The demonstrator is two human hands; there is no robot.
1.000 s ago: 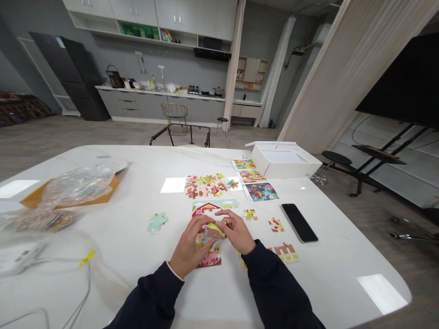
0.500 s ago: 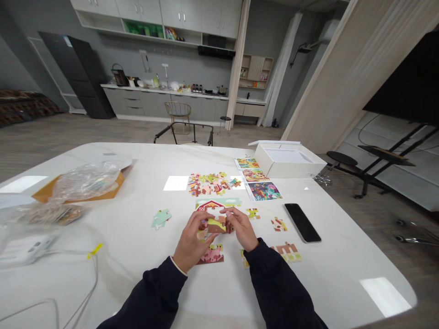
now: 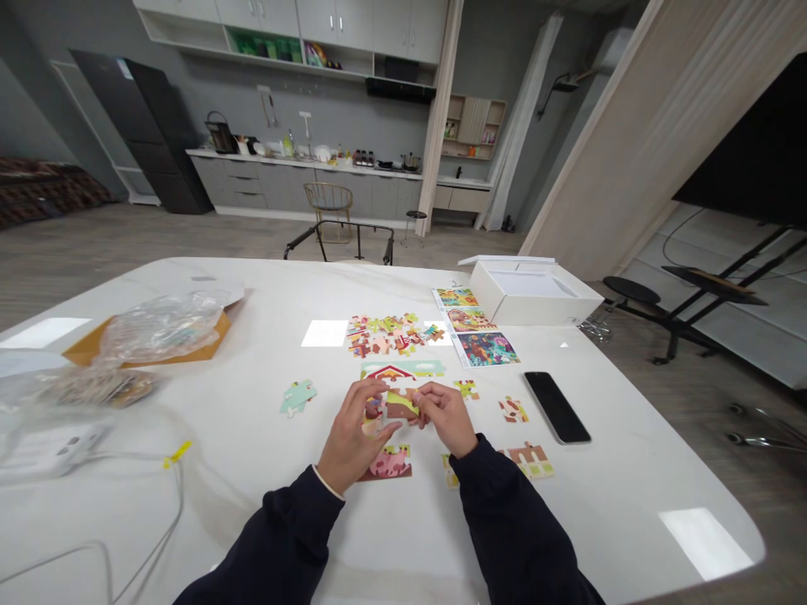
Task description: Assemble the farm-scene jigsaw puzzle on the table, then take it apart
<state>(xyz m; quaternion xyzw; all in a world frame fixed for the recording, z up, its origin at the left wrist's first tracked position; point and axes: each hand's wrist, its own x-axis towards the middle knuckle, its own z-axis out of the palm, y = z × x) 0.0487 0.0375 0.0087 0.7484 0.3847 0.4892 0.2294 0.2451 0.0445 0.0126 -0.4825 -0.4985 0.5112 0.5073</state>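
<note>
Pinching a yellow-and-brown puzzle piece (image 3: 402,408) between the thumb and fingers of the right hand (image 3: 447,418), seemingly raised just above the white surface (image 3: 630,479), with the left hand (image 3: 348,430) curved alongside, thumb and fingertips apart, too close to the piece's edge to tell contact from a near miss. Appears to be at the matching step, with a red-roofed section (image 3: 392,370) just beyond the hands and a pink section (image 3: 389,464) nearer the dark sleeves (image 3: 290,525). Seems to call next for turning the piece to match tabs to gaps, then pressing it flat without nudging either section.
</note>
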